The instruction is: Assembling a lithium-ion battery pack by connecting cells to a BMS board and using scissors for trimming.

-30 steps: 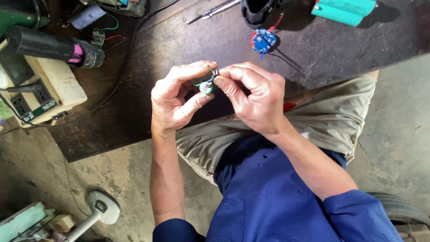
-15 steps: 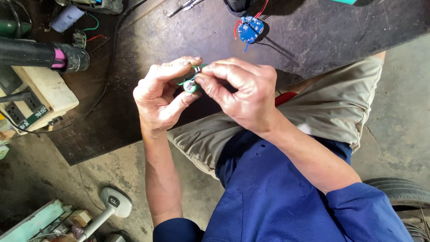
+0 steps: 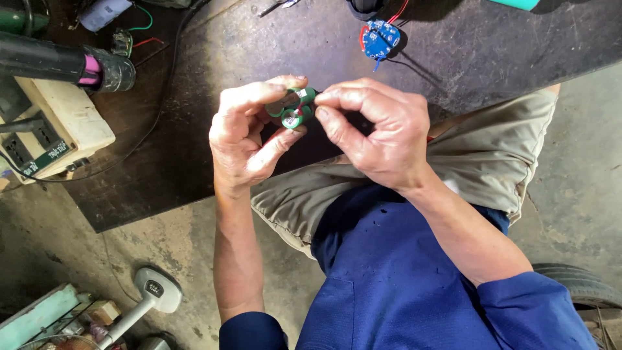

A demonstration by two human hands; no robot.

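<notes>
Above the dark counter (image 3: 453, 58), the left hand (image 3: 243, 139) and right hand (image 3: 379, 133) both pinch a small green battery pack (image 3: 293, 110) between their fingers, its metal ends bare, while the blue circuit board (image 3: 379, 37) lies apart, unattached.

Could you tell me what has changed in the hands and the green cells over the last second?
Little: both hands shifted slightly left in view as the camera moved. The left hand and right hand still pinch the green battery pack between fingertips, above the dark table; the blue circuit board stays put.
</notes>
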